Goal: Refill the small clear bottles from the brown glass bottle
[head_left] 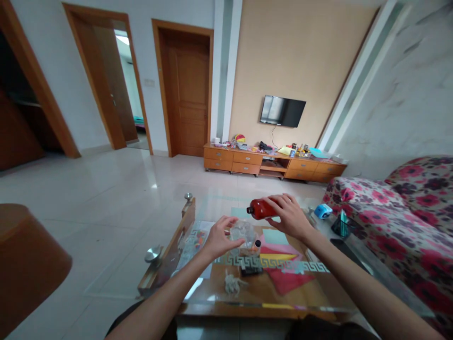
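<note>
My right hand (pixel 288 215) is wrapped around a reddish-brown bottle (pixel 262 209). The bottle lies nearly on its side, its dark open neck pointing left, above and just right of a clear glass-like bowl (pixel 243 232). My left hand (pixel 221 236) curves round the bowl's left side, thumb in front and fingers behind. What the bowl contains is too unclear to make out. A small black cap (pixel 258 243) shows just right of the bowl. Nearer to me are a dark flat object (pixel 252 271) and a bundle of whitish string (pixel 233 284).
The glass-topped table (pixel 300 300) shows coloured sheets, including a red one (pixel 288 282). At its right stand a blue-and-white item (pixel 322 211) and a dark holder (pixel 342 225). A flowered sofa (pixel 399 212) flanks it. Beyond is a cluttered low cabinet (pixel 247 158).
</note>
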Demonstrator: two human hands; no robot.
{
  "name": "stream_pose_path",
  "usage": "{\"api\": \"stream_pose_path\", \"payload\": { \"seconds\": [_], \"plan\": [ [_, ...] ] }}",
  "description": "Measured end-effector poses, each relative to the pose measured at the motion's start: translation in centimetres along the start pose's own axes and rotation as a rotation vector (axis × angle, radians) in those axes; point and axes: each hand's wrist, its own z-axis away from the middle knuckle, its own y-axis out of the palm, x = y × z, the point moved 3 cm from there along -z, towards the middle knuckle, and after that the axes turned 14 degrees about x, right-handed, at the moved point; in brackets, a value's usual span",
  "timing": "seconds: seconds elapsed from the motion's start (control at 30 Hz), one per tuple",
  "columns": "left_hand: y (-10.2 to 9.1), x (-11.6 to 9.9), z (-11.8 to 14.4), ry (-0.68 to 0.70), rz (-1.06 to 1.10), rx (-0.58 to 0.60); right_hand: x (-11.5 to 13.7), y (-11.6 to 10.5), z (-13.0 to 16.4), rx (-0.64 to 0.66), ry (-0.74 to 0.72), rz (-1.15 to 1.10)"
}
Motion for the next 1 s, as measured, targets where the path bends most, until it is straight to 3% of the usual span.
{"api": "stream_pose_path", "payload": {
  "seconds": [0.13,0.27,0.33,0.43,0.57,0.7,0.8,0.87,1.0],
  "plan": [
    [0.6,0.3,-0.7,-0.025,0.001,-0.019,-4.6,7.4,3.7,-0.087,0.339,-0.291],
    [1.1,0.8,-1.4,-0.089,0.032,-0.055,-8.8,14.9,8.2,-0.014,0.704,-0.516],
    [1.1,1.2,-1.8,-0.119,0.045,-0.065,-10.5,17.2,10.0,0.060,0.779,-0.549],
    [1.0,1.6,-2.5,-0.158,0.046,-0.081,-12.3,18.8,12.0,0.103,0.853,-0.595],
    [1.1,2.2,-3.4,-0.188,0.062,-0.135,-13.3,18.2,13.2,0.044,0.879,-0.597],
    [1.7,1.8,-3.9,-0.185,0.091,-0.186,-12.8,14.0,13.2,-0.202,0.783,-0.426],
    [2.6,-0.1,-4.5,-0.176,0.066,-0.195,-11.1,10.3,11.9,-0.317,0.590,-0.441],
    [3.3,-2.1,-5.4,-0.162,0.011,-0.192,-9.2,8.5,10.5,-0.324,0.475,-0.542],
    [4.8,-5.5,-8.5,-0.113,-0.027,-0.146,-4.8,7.8,6.9,-0.271,0.398,-0.906]
  ]
}}
